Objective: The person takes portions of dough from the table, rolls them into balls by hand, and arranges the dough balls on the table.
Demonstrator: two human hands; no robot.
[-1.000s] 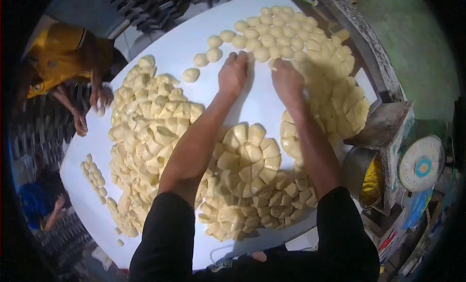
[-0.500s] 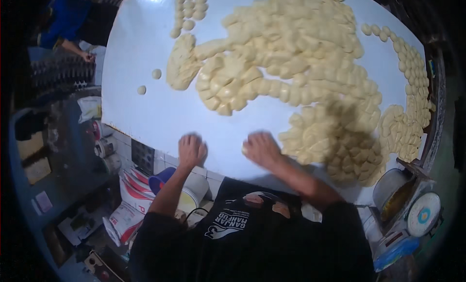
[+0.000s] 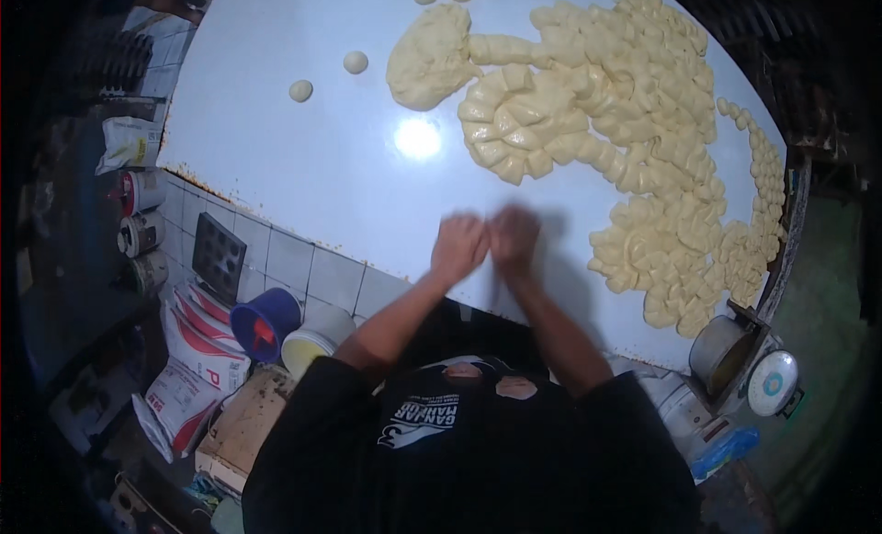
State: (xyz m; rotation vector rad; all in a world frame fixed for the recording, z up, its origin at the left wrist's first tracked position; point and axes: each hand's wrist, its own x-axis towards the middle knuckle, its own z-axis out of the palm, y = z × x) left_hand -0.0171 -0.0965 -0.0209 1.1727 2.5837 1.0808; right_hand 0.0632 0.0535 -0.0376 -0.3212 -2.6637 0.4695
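My left hand (image 3: 458,247) and my right hand (image 3: 514,239) meet side by side just above the white tabletop (image 3: 276,166), near its front edge. The fingers of both are curled in, and whatever they hold is hidden; the right one is slightly blurred. To their right spreads a large mass of cut, pale yellow dough pieces (image 3: 634,249). Beyond the hands sits a smooth, uncut lump of dough (image 3: 428,58). Two round dough balls (image 3: 301,91) lie apart at the left.
Small dough balls (image 3: 764,166) line the right edge. A metal pot (image 3: 721,350) and a dial scale (image 3: 772,384) stand at the near right. Below the left edge are a purple bucket (image 3: 265,323), a white bucket (image 3: 317,336) and sacks (image 3: 193,378). Another person's hand (image 3: 188,13) shows at the far left.
My hands were apart on the tabletop and have come together, the left moving right. The view has shifted, so the dough now appears farther right.
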